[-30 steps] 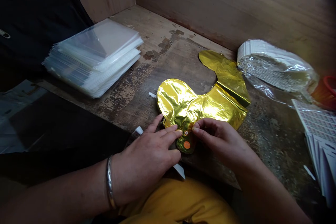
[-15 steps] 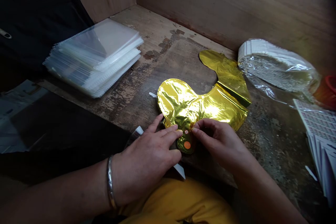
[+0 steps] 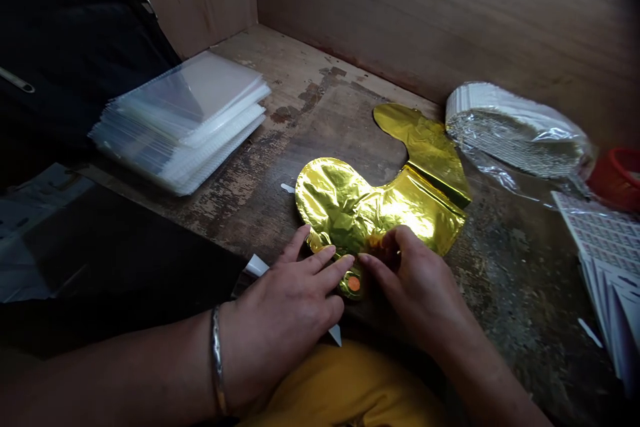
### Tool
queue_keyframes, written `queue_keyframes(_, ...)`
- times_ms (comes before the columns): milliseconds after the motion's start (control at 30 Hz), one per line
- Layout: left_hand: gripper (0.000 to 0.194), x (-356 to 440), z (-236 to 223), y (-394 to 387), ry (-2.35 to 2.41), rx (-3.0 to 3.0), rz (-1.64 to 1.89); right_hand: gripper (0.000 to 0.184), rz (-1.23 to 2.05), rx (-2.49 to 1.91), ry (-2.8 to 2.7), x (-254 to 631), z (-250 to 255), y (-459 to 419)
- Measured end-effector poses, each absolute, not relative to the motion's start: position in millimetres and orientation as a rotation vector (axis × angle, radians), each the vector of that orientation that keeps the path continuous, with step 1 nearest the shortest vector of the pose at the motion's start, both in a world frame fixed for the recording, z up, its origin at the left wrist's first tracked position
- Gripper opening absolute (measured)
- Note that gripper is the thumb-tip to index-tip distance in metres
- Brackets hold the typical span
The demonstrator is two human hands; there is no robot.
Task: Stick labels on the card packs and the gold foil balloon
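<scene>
A gold foil balloon (image 3: 335, 190), flat and curved, with a crease across its right part, lies on the worn wooden table. Its near end carries an orange round sticker (image 3: 353, 283). My left hand (image 3: 287, 303) rests palm down over the balloon's near edge, fingers stretched and spread, the fingertips pressing the foil. Just right of those fingertips, my right hand (image 3: 415, 273) has its thumb and bent forefinger at the foil in a pinch. What lies right under its fingers is partly hidden.
A stack of clear plastic sleeves (image 3: 180, 123) stands on the left, beside a dark bag (image 3: 75, 60). At the right are a plastic-wrapped white bundle (image 3: 520, 130), a red container (image 3: 617, 177) and printed cards (image 3: 603, 233). Wooden panels (image 3: 425, 20) close off the back.
My right hand's fingers have shifted on the foil, the thumb coming closer to my left fingertips. My left hand stays on the balloon. The whole view has tilted slightly.
</scene>
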State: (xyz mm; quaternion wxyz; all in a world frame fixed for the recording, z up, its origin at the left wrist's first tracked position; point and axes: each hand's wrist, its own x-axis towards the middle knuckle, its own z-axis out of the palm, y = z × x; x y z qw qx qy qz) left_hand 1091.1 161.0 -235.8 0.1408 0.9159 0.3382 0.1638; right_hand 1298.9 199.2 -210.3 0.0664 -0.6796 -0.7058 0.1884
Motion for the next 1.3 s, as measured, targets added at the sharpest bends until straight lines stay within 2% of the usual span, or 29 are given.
queue_keyframes(100,0.013,1090.1,-233.5,161.4,0.968,2.602,0.451,0.011,0.17,-2.037,-2.105,1311.4,-210.0,194.6)
queue_keyframes(167,0.015,1089.2,-229.5,161.5,0.966,2.593,0.427,0.01,0.015,-1.753,-2.206,1311.8,-211.3,186.5)
queue_keyframes(233,0.016,1087.6,-224.8,160.3,0.98,2.597,0.401,0.021,0.074,-1.407,-2.41,1305.9,-215.0,175.3)
queue_keyframes(300,0.013,1084.6,-220.6,157.0,1.035,2.589,0.378,0.031,0.145,-1.259,-2.539,1298.4,-220.8,164.8)
queue_keyframes(533,0.006,1076.3,-216.2,142.5,1.204,2.558,0.433,0.041,0.089,-1.234,-2.526,1292.2,-230.6,157.3)
queue_keyframes(700,0.007,1079.1,-223.6,144.1,1.126,2.596,0.5,0.042,0.236,-1.297,-2.344,1295.1,-228.1,159.4)
queue_keyframes(800,0.007,1078.8,-226.7,146.1,1.117,2.588,0.419,0.031,0.275,-1.291,-2.325,1295.9,-228.1,162.0)
queue_keyframes(1133,0.011,1077.2,-228.5,149.9,1.13,2.552,0.424,0.024,0.039,-1.033,-2.503,1287.3,-226.3,163.4)
queue_keyframes(1200,0.01,1076.5,-227.1,149.2,1.123,2.547,0.41,0.026,0.142,-1.034,-2.426,1288.0,-227.5,161.7)
queue_keyframes(1300,0.008,1076.4,-222.8,147.6,1.14,2.539,0.433,0.02,0.572,-1.254,-2.181,1291.0,-223.9,165.3)
